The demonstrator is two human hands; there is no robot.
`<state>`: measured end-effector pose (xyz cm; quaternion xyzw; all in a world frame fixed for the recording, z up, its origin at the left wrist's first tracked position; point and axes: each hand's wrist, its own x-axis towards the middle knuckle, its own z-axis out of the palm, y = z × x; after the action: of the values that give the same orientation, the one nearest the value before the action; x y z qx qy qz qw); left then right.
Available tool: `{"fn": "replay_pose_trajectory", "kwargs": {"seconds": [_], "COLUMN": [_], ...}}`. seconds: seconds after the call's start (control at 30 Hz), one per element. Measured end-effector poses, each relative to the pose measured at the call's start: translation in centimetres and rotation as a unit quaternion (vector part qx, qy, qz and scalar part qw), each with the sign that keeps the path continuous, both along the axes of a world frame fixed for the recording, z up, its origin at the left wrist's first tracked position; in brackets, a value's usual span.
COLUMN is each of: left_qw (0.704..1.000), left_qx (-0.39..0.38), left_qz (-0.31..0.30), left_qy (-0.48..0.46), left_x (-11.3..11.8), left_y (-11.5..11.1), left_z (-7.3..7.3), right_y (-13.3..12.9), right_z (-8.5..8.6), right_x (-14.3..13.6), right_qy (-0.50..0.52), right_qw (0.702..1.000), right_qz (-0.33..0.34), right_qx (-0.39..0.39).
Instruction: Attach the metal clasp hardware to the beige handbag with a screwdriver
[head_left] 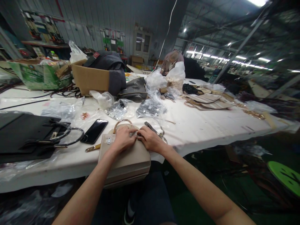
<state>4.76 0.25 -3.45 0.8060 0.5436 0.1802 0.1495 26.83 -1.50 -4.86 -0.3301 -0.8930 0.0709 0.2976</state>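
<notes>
A beige bag (126, 161) lies at the front edge of the white table, with a round brown handle (122, 121) at its far side. On its upper part my left hand (124, 137) rests with fingers bent together near the handle's base. My right hand (150, 139) meets it there, its fingers closed on something small that I cannot make out. Just beyond my right hand lies a dark tool (150, 127). A small metal piece (109, 140) shows on the bag left of my left hand, and a tan strap with a gold buckle (92, 148) sticks out beside it.
A black phone (95, 131) and a black bag (25, 136) lie to the left. Plastic bags of parts (151, 107), a cardboard box (90, 79) and flat beige pieces (211, 101) sit farther back. A person (172, 61) leans over the far end.
</notes>
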Motion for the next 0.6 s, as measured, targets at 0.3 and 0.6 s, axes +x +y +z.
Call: {"fn": "replay_pose_trajectory", "kwargs": {"seconds": [0.3, 0.6], "left_qw": [1.000, 1.000], "left_qx": [-0.011, -0.026], "left_qz": [-0.014, 0.004], "left_qy": [-0.006, 0.009], "left_x": [-0.3, -0.1], "left_y": [0.3, -0.1], "left_z": [-0.4, 0.3], "right_y": [0.0, -0.2], "right_z": [-0.1, 2.1], "right_x": [-0.2, 0.6], "right_qy": [0.034, 0.191], "right_qw": [0.999, 0.957], "right_qz": [0.012, -0.036], "right_qx": [-0.008, -0.214]}}
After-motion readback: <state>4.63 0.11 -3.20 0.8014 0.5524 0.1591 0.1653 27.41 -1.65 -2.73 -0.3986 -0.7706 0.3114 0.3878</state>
